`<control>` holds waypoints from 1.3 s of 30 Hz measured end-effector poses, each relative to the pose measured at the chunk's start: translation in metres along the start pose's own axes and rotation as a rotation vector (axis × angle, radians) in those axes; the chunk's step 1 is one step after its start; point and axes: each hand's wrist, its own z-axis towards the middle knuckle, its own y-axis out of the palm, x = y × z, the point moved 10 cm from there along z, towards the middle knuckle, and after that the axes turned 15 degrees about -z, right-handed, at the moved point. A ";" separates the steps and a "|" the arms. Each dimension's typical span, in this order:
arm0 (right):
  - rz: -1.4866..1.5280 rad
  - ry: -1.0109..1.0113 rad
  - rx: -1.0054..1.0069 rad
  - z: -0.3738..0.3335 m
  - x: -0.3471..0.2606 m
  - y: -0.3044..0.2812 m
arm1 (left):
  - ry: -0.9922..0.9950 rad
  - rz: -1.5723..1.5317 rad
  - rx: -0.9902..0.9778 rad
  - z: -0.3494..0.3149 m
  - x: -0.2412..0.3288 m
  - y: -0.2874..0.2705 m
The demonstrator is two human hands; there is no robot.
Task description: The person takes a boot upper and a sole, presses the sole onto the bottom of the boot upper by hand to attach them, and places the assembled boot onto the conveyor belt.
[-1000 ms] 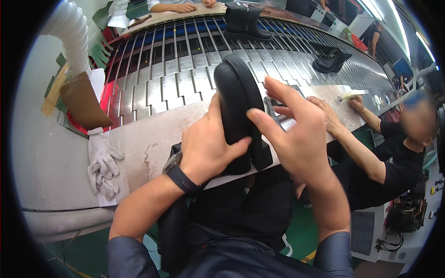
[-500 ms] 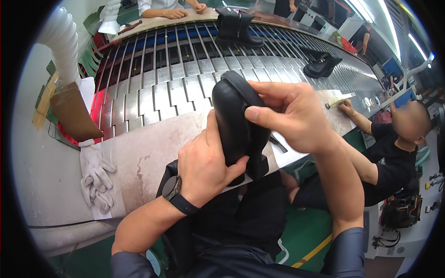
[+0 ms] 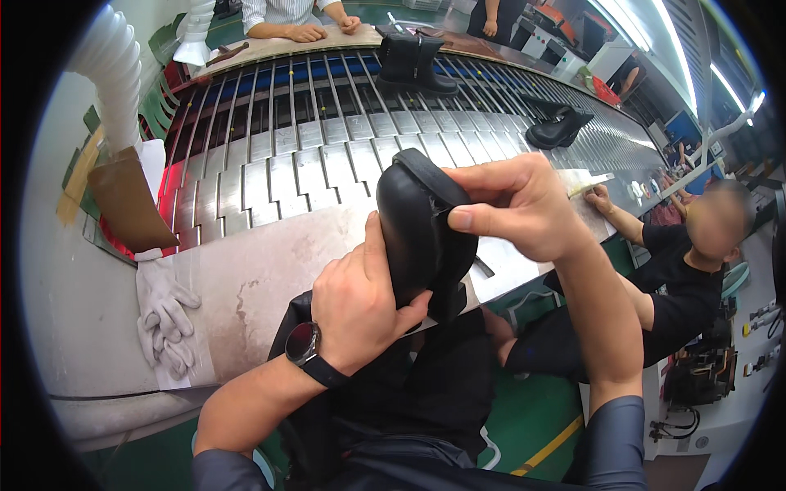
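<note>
A black leather boot (image 3: 405, 225) is held toe-up above my lap, at the near edge of the table. Wrapped around its left side and lower part is my left hand (image 3: 356, 299), closed on the upper. At the toe, my right hand (image 3: 524, 209) pinches the edge of the black sole (image 3: 431, 178) between thumb and fingers. A narrow gap shows between the sole edge and the upper beside my right thumb, with what look like thin strands across it. The boot's heel end is partly hidden by my left hand.
White gloves (image 3: 168, 315) lie on the table (image 3: 270, 278) at left. Beyond runs a metal conveyor (image 3: 315, 164) carrying a black ankle boot (image 3: 413, 65) and another black boot (image 3: 561, 127). A seated co-worker (image 3: 688, 278) is at right; a person in stripes (image 3: 286, 16) sits across.
The boot's toe has come slightly lower, and a gap between sole and upper now shows. My right thumb has moved a little right; both hands keep their hold.
</note>
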 end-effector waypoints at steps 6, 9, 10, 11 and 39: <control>-0.271 -0.030 0.212 -0.007 -0.021 0.016 | -0.035 0.017 0.022 0.000 -0.006 -0.001; -0.320 -0.054 0.303 -0.007 -0.025 0.017 | -0.071 0.008 0.004 0.001 -0.009 0.000; -0.363 -0.052 0.336 -0.007 -0.024 0.016 | -0.101 0.014 -0.020 0.003 -0.013 0.004; -0.363 -0.045 0.332 -0.006 -0.021 0.018 | -0.131 0.019 -0.043 0.004 -0.016 0.007; -0.097 -0.006 0.386 -0.006 0.046 0.061 | -0.352 -0.108 -0.205 0.012 -0.074 0.009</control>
